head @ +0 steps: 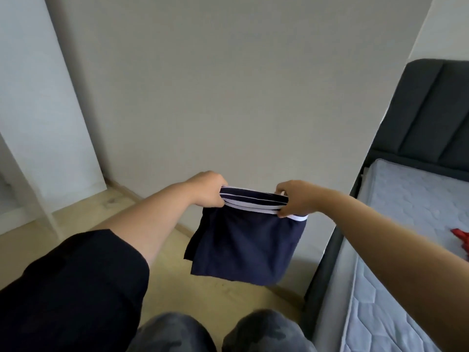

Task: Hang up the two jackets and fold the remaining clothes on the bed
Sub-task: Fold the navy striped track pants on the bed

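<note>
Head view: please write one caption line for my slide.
Both hands, left and right, hold navy shorts by the striped waistband above the floor, beside the bed.

**Supporting surfaces: bed and floor**

A bare, pale grey quilted mattress (406, 224) is seen at right, set in a dark grey upholstered bed frame with a padded headboard (431, 110). A small red fabric item (460, 236) lies on the mattress, cut off by the frame edge. Light wood-effect flooring (167, 288) is seen beside the bed.
</note>
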